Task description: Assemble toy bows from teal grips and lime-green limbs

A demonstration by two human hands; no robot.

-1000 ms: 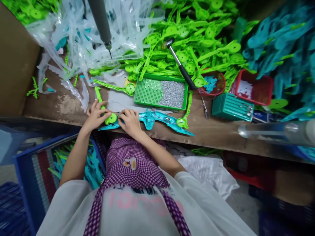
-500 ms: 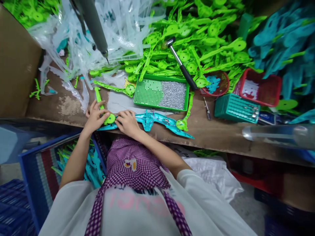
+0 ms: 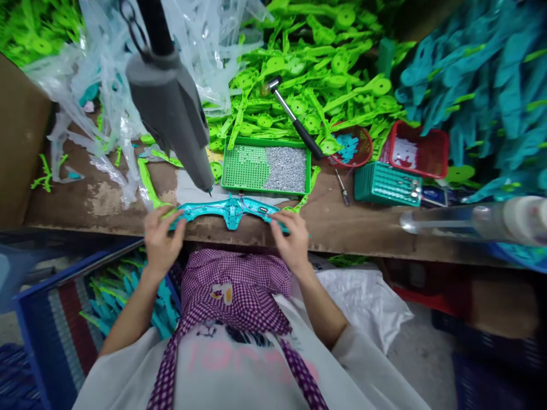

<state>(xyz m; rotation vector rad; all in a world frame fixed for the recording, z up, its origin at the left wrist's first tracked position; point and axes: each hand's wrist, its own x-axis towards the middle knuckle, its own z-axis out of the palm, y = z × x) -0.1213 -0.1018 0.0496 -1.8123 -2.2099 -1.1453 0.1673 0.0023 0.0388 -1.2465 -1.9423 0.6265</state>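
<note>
A turquoise bow-shaped plastic piece (image 3: 232, 212) lies at the table's front edge, with thin wires and a small part on its right wing. My left hand (image 3: 164, 236) is closed on its left end, where a lime green arm piece (image 3: 147, 181) is fitted. My right hand (image 3: 293, 236) grips the right end, beside a second green arm piece (image 3: 308, 191). Both joints are partly hidden by my fingers. Above the left wing hangs a grey electric screwdriver (image 3: 175, 114), its tip pointing down, touched by neither hand.
Behind the piece stands a green tray (image 3: 243, 166) of small metal screws. A hammer (image 3: 294, 117) rests on piled green parts. To the right are a screwdriver (image 3: 343, 188), red baskets (image 3: 440, 151) and a teal basket (image 3: 376, 185). Clear plastic parts (image 3: 115, 97) heap up at left.
My right hand has moved from the left wing to the right end of the turquoise piece. My left hand has shifted onto the left end. The hanging screwdriver now appears lower and larger.
</note>
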